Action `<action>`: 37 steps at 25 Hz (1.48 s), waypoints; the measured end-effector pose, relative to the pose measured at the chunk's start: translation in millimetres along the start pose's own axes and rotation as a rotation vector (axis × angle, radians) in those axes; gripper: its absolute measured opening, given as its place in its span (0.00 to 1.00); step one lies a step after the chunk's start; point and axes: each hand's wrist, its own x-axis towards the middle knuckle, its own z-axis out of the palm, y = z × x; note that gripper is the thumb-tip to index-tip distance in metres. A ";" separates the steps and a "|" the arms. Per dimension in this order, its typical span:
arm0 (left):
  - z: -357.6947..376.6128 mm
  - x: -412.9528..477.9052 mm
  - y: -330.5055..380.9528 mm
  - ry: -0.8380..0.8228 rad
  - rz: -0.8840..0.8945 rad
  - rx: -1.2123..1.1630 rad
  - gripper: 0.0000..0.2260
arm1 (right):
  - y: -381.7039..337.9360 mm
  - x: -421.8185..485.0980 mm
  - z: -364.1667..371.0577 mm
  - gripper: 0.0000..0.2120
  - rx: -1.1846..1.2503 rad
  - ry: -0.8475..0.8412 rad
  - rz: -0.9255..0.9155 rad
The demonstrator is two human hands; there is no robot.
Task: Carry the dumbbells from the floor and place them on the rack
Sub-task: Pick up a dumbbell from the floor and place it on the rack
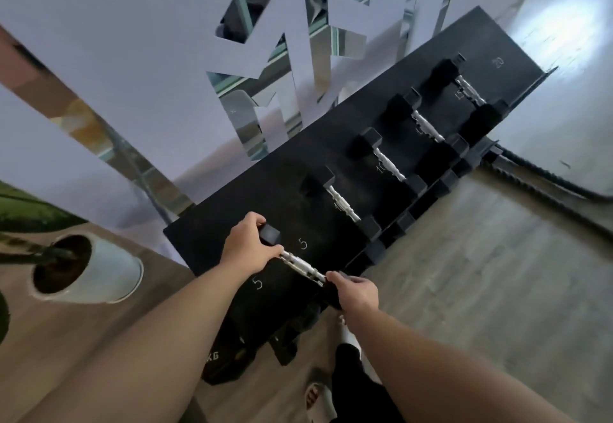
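Note:
A black dumbbell with a silver handle lies on the near end of the black rack, between two white "5" marks. My left hand grips its far black head. My right hand grips its near head at the rack's front edge. Further along the rack sit several more black dumbbells, lined up side by side towards the far right.
A white plant pot with soil stands on the floor left of the rack. A white wall with mirrored cut-outs rises behind it. A black weight marked "KG" sits below the rack. Thick black ropes lie on the floor at right.

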 end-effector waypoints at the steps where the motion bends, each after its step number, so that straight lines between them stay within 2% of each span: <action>1: 3.6 15.7 0.7 -0.020 0.014 0.018 0.32 | -2.9 8.5 5.0 0.24 0.038 0.019 0.009; 4: 16.2 59.2 2.6 -0.054 0.035 0.084 0.30 | -14.9 37.4 22.5 0.32 0.083 0.055 0.028; 6: 24.4 86.5 3.8 -0.072 0.066 0.151 0.29 | -22.3 57.3 34.2 0.33 0.084 0.067 0.039; 13: 53.1 146.9 1.7 -0.147 0.129 0.255 0.28 | -29.2 100.7 63.8 0.31 0.037 0.139 0.078; 16: 72.1 156.7 1.9 -0.156 0.131 0.220 0.24 | -34.8 112.6 62.0 0.29 -0.092 0.199 0.071; 18: 81.2 159.5 1.7 -0.139 0.120 0.221 0.20 | -36.7 119.7 60.7 0.26 -0.219 0.179 0.049; 22: 89.5 163.2 -6.2 -0.269 0.094 0.304 0.28 | -41.1 130.9 65.4 0.25 -0.501 0.069 0.002; 27: 91.7 169.3 -7.3 -0.344 0.122 0.427 0.31 | -48.4 131.9 71.9 0.35 -0.683 0.005 0.014; 32: 91.2 180.8 -14.9 -0.419 0.168 0.478 0.31 | -44.1 134.8 77.9 0.29 -0.722 0.031 -0.014; 37: 89.8 180.9 -21.0 -0.405 0.238 0.477 0.30 | -33.3 128.8 80.0 0.27 -0.696 0.070 -0.052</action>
